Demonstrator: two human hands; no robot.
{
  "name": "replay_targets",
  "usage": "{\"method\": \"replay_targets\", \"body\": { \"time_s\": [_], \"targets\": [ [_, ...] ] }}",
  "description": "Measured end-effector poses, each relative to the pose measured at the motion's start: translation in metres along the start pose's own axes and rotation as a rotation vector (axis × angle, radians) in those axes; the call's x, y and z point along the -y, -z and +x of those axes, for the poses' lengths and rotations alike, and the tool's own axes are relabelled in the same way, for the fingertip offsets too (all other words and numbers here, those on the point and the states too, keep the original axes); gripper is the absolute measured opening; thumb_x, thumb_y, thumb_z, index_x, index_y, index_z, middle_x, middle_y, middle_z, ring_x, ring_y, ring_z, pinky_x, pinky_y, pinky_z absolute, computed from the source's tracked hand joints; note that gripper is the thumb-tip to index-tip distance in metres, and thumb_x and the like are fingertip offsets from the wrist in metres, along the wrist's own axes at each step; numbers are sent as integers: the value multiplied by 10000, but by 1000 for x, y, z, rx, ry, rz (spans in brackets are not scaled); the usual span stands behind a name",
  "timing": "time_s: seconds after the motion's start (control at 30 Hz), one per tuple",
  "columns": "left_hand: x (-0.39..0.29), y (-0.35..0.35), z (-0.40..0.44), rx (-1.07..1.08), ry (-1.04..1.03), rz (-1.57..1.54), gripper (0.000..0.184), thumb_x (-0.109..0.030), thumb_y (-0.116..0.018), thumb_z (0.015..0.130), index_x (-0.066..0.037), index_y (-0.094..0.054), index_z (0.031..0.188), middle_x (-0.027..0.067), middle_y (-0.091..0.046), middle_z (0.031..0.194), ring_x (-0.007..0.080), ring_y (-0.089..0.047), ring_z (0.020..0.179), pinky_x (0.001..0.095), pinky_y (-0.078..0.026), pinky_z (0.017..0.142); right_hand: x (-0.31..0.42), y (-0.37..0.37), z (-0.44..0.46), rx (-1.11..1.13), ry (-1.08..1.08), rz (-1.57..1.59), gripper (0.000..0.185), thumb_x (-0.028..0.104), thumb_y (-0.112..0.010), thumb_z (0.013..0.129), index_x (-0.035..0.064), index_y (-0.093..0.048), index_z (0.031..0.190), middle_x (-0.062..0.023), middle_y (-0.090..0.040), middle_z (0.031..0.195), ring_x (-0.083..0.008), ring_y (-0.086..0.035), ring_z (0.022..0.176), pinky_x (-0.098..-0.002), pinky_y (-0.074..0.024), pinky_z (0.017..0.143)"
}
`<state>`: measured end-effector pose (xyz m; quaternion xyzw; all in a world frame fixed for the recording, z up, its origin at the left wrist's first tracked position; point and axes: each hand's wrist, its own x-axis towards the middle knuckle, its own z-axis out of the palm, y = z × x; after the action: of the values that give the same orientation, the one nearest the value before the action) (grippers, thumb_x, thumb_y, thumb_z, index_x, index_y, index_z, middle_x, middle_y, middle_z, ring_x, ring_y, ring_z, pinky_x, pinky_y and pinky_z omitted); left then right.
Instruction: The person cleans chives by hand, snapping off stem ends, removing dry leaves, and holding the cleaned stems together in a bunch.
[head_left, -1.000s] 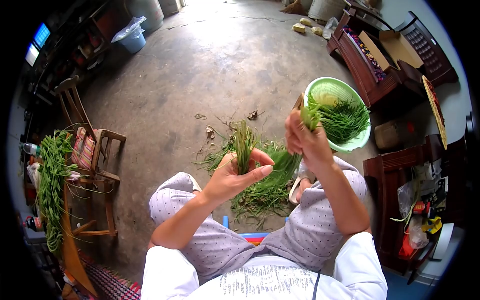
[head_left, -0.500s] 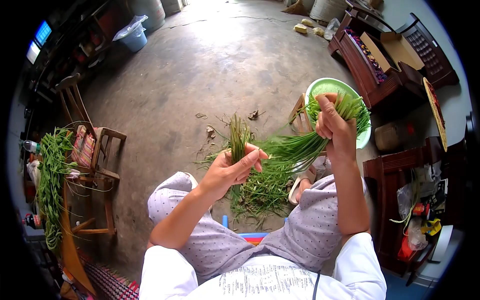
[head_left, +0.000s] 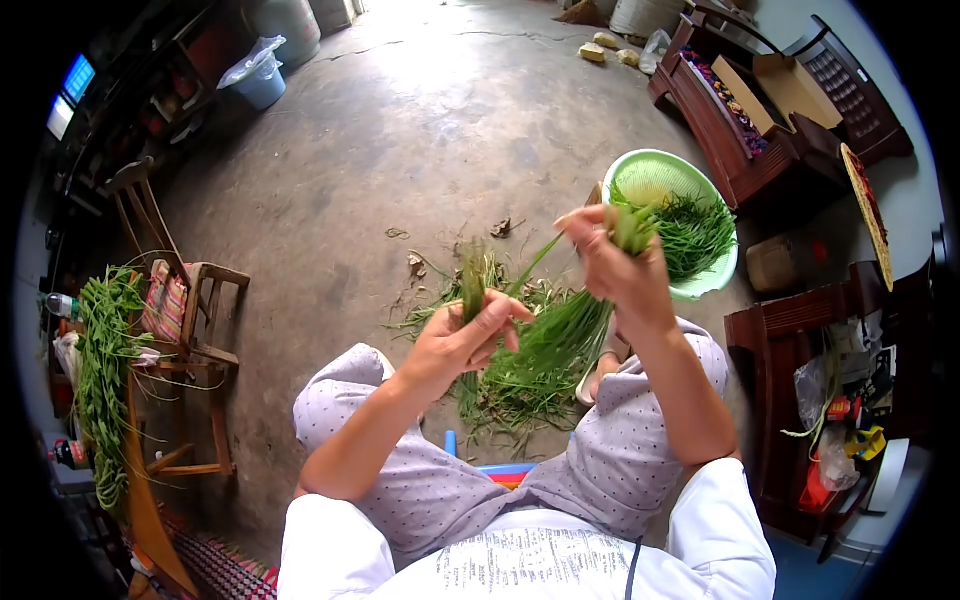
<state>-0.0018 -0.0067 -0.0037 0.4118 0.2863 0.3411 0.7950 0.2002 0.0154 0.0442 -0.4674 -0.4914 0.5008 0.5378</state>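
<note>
My left hand (head_left: 465,338) is closed round a small bunch of chives (head_left: 473,272), its ends pointing up. In my right hand (head_left: 622,265) is a thicker bunch of chives (head_left: 560,345), gripped near the pale stem ends, with the long leaves hanging down and to the left. A loose leaf runs from the right fingertips toward the left hand. Below both hands, a pile of chive scraps (head_left: 525,400) covers the floor between my feet. Beyond my right hand, a light green basket (head_left: 650,165) holds more cut chives (head_left: 700,235).
On the left, a wooden chair (head_left: 215,270) stands by a surface heaped with green leafy stems (head_left: 105,370). A blue bin (head_left: 262,90) is at the far left. Wooden furniture (head_left: 690,105) lines the right, with a jug (head_left: 785,262) on the floor.
My right hand has moved left and slightly down with its bunch, away from the basket, uncovering the chives in it. The hanging leaves have swung downward. My left hand has hardly moved.
</note>
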Motion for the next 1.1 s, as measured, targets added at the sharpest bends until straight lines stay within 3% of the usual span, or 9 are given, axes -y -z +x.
{"method": "replay_targets", "body": {
  "time_s": [0.17,0.3,0.4,0.5,0.57,0.67,0.9,1.03,1.1],
  "targets": [
    [-5,16,-2,-272,-24,-123,228,-258,-464,944,-80,-519,813,-5,-502,612,32,-327,426,179,-241,375,15,19,7,-100,-70,283,222,245,-615,869,27,-607,910,84,-346,481,-18,-301,387,-196,-261,374],
    [-4,40,-5,-331,-28,-196,209,-247,-466,943,-71,-523,846,-16,-469,602,36,-323,439,181,-249,380,13,32,11,-129,-22,364,251,268,-598,878,25,-593,940,89,-302,487,-27,-285,397,-202,-259,398],
    [-2,58,-7,-506,-40,-233,198,-240,-461,944,-67,-528,872,-19,-452,592,39,-324,439,178,-270,376,13,43,14,-132,16,480,238,263,-582,888,30,-583,935,92,-283,491,-25,-282,401,-201,-263,402],
    [0,73,-9,-544,-53,-250,194,-241,-458,944,-70,-525,882,-19,-451,588,38,-322,436,179,-274,374,14,48,15,-134,56,509,213,257,-559,902,45,-571,914,70,-331,538,-19,-290,401,-196,-269,403],
    [1,77,-11,-519,-52,-287,175,-226,-462,941,-66,-529,914,-23,-451,603,33,-323,450,174,-271,380,17,45,14,-211,64,462,198,254,-530,919,58,-553,906,33,-448,606,-18,-313,401,-190,-284,405],
    [-3,63,-14,-426,-24,-277,156,-203,-464,937,-63,-532,950,-28,-450,624,28,-325,468,165,-268,391,22,40,12,-177,67,392,184,244,-511,929,64,-536,896,20,-477,600,-29,-320,396,-192,-293,405],
    [-4,33,-15,5,33,-244,151,-144,-457,931,-43,-518,1025,-14,-447,650,24,-334,480,172,-264,401,9,24,10,56,-45,422,190,251,-502,932,73,-527,872,42,-370,533,-48,-376,454,-194,-303,389],
    [-4,24,-12,112,23,-231,190,-153,-448,930,-20,-503,1054,-5,-456,655,30,-331,492,175,-260,402,-7,15,8,274,-47,360,225,271,-574,892,49,-544,873,51,-412,573,-39,-405,464,-183,-313,379],
    [-5,18,-10,228,20,-210,229,-192,-436,938,-12,-498,1064,-1,-457,653,32,-338,498,177,-258,398,-8,7,3,276,-90,262,208,251,-595,879,47,-563,867,52,-436,584,-32,-405,454,-181,-311,370]
  ]
}}
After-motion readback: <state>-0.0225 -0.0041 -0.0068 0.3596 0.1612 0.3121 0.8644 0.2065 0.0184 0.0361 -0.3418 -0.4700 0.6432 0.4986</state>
